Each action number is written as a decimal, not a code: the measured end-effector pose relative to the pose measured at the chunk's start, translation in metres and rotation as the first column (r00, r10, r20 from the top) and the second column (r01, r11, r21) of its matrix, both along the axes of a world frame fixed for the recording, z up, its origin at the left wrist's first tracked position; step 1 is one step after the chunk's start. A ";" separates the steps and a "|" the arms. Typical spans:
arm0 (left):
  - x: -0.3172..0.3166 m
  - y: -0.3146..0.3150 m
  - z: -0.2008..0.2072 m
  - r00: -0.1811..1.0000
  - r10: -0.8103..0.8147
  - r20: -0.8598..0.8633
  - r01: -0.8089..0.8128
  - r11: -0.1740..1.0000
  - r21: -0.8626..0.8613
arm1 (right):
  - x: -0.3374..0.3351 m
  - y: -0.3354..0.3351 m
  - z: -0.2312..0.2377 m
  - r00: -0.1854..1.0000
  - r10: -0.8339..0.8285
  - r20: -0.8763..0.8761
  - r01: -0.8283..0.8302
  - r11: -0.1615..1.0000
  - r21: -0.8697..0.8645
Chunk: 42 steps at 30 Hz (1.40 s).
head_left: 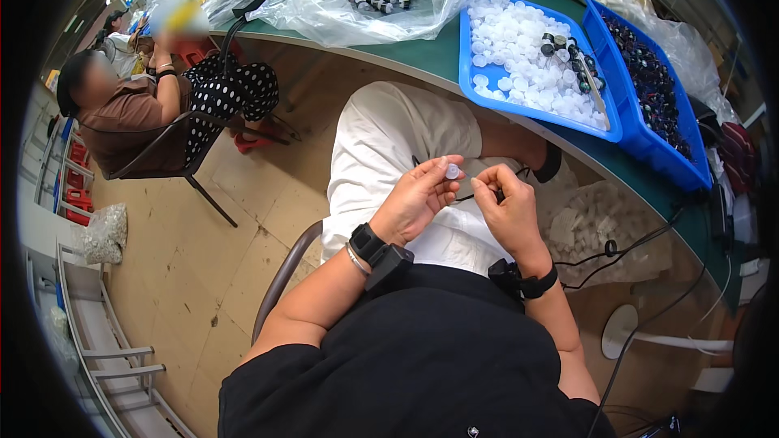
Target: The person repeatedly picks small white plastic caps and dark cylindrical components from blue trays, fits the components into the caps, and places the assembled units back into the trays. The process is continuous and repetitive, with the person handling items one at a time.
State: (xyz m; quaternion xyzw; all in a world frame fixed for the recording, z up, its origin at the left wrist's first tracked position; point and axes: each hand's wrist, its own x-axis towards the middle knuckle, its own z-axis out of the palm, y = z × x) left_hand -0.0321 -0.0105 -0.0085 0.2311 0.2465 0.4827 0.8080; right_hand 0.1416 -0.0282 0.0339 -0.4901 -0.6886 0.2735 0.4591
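My left hand (412,204) pinches a small round translucent white plastic cap (453,171) between thumb and fingers, above my lap. Close beside it on the right, my right hand (514,212) is closed with thumb and forefinger together. A bit of something dark shows among its curled fingers, too small to name. A little gap separates the two hands. Ahead and to the right, a shallow blue tray (466,73) on the table holds many similar white caps. A small group of dark round pieces (560,47) and a pair of tweezers (595,89) lie on top of them.
A deeper blue bin (649,142) full of small dark parts adjoins the tray on the green table (430,53). An open clear plastic bag (320,4) holds dark and white pieces. Cables (641,239) hang at right. Another person (134,118) sits at far left.
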 end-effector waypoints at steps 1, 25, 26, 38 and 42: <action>-0.001 0.001 -0.002 1.000 -0.006 0.016 0.006 1.000 -0.007 | -0.001 0.001 0.001 1.000 0.000 0.005 0.000 1.000 0.004; 0.005 0.002 0.002 0.992 -0.017 0.123 0.018 1.000 -0.002 | 0.002 0.002 -0.003 0.998 -0.057 -0.027 0.056 0.997 -0.046; 0.005 0.002 0.002 0.992 -0.020 0.125 0.020 1.000 -0.003 | 0.002 0.002 -0.003 0.998 -0.061 -0.020 0.060 0.996 -0.061; 0.006 0.003 0.003 0.997 -0.005 0.082 0.005 1.000 0.007 | 0.004 0.003 -0.003 0.996 -0.086 0.017 0.087 0.990 -0.113; 0.006 0.002 0.003 0.999 -0.008 0.052 0.007 1.000 0.006 | 0.005 0.005 -0.007 0.997 -0.069 -0.035 0.065 0.991 -0.116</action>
